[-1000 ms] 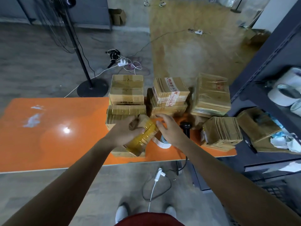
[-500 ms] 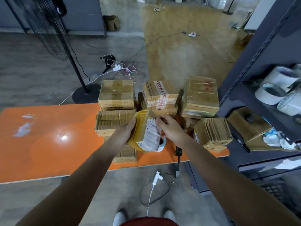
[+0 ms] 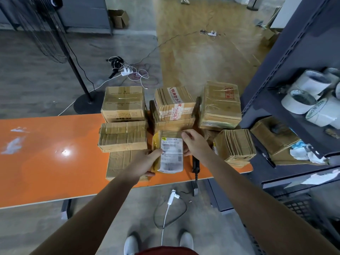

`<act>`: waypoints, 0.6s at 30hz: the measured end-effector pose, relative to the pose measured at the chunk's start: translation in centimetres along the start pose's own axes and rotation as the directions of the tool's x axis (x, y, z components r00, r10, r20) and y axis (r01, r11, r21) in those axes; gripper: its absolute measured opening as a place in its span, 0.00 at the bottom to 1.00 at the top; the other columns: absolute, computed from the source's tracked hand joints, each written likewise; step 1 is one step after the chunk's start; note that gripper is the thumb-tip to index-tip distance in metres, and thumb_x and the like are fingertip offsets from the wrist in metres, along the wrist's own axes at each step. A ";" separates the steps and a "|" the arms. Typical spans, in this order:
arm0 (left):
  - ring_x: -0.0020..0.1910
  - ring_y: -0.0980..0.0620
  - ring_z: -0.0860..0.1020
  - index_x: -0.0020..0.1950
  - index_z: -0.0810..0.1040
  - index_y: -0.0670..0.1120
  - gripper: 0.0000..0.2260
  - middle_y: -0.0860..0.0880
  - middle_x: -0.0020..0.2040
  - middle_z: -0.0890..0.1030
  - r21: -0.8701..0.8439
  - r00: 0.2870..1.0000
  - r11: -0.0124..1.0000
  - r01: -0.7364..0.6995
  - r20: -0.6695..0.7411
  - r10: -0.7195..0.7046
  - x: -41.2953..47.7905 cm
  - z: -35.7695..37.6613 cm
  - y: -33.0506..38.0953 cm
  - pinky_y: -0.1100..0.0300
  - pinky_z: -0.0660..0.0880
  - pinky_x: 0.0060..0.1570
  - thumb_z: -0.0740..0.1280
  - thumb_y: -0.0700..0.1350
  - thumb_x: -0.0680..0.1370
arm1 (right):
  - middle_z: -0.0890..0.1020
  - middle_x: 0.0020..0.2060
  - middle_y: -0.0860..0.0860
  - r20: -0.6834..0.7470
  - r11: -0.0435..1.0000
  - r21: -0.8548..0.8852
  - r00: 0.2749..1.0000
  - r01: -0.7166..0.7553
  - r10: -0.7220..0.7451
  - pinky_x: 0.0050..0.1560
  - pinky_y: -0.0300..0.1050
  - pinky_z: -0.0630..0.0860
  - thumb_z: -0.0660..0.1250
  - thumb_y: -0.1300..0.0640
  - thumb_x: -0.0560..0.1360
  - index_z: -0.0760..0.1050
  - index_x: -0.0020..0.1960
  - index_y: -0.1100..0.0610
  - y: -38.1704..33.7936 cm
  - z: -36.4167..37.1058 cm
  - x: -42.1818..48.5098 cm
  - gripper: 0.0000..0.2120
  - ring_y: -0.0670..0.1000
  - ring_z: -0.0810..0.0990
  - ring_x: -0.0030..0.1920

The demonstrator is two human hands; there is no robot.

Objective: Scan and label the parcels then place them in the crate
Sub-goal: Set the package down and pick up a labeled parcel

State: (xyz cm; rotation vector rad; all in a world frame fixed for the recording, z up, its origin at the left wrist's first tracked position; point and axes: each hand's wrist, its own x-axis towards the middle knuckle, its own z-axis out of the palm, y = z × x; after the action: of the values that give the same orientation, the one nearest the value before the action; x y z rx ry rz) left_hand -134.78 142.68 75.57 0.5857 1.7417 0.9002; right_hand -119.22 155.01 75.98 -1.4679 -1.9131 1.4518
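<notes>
A small yellow taped parcel (image 3: 166, 134) with a white shipping label (image 3: 172, 155) on its upper face is held above the near edge of the orange table (image 3: 49, 153). My left hand (image 3: 145, 163) grips its lower left side, thumb on top. My right hand (image 3: 195, 142) grips its upper right edge with curled fingers. A black handheld scanner (image 3: 195, 165) lies on the table just right of the parcel, under my right wrist. Several brown cardboard parcels (image 3: 123, 135) are stacked behind it.
A dark metal shelf unit (image 3: 287, 70) stands at the right, holding white tape rolls (image 3: 309, 94) and more boxes. A black grid crate (image 3: 301, 208) sits low at the right. Cables and a white plug (image 3: 173, 196) lie on the floor. A fan stand (image 3: 81, 85) rises behind the table.
The parcel has been turned from edge-on to label-up and now lies flatter. My left hand slid to its lower left side, my right hand to its upper right edge.
</notes>
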 end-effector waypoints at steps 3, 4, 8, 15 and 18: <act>0.48 0.46 0.82 0.61 0.78 0.43 0.20 0.44 0.53 0.83 -0.068 0.998 0.996 0.059 -0.007 -0.059 0.1 0.7 -1.0 0.55 0.82 0.40 0.65 0.56 0.78 | 0.80 0.45 0.52 -0.102 0.981 -0.185 0.994 -0.053 0.035 0.40 0.50 0.80 0.57 0.51 0.83 0.72 0.64 0.54 2.4 -0.2 0.6 0.13 0.53 0.81 0.41; 0.48 0.47 0.82 0.61 0.78 0.44 0.19 0.45 0.53 0.83 -0.060 0.998 0.996 0.065 0.002 -0.065 0.2 1.0 -1.4 0.55 0.82 0.41 0.64 0.57 0.78 | 0.80 0.47 0.52 -0.125 0.958 -0.276 0.991 -0.074 0.041 0.38 0.49 0.77 0.57 0.51 0.83 0.72 0.63 0.54 3.4 -0.2 0.7 0.13 0.53 0.80 0.42; 0.49 0.47 0.82 0.60 0.77 0.46 0.18 0.47 0.52 0.83 -0.119 0.992 0.985 0.126 -0.011 -0.128 0.5 2.4 -2.4 0.51 0.82 0.47 0.63 0.57 0.79 | 0.78 0.54 0.58 -0.165 0.844 -0.510 0.982 -0.166 0.093 0.49 0.50 0.75 0.59 0.54 0.80 0.71 0.62 0.58 7.9 0.4 1.5 0.13 0.60 0.79 0.53; 0.50 0.48 0.82 0.57 0.76 0.49 0.13 0.50 0.48 0.82 -0.201 0.986 0.967 0.156 -0.026 -0.164 2.1 3.4 -3.0 0.52 0.82 0.46 0.64 0.56 0.79 | 0.79 0.50 0.58 -0.080 0.880 -0.367 0.953 -0.301 0.292 0.39 0.45 0.72 0.61 0.55 0.82 0.65 0.68 0.60 9.9 1.0 4.1 0.17 0.57 0.80 0.48; 0.52 0.48 0.81 0.60 0.74 0.48 0.15 0.50 0.50 0.81 -0.194 0.990 0.973 0.127 -0.041 -0.138 2.7 3.4 -2.9 0.54 0.82 0.43 0.65 0.55 0.79 | 0.73 0.34 0.53 -0.044 0.900 -0.254 0.934 -0.354 0.355 0.30 0.40 0.68 0.66 0.62 0.77 0.71 0.45 0.60 9.6 0.3 4.6 0.05 0.50 0.73 0.32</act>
State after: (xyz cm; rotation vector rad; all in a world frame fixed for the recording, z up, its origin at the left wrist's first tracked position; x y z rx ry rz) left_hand -132.35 143.95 71.14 0.3180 1.6973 0.9822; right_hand -116.35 158.28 66.28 -2.0249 -1.9711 1.3823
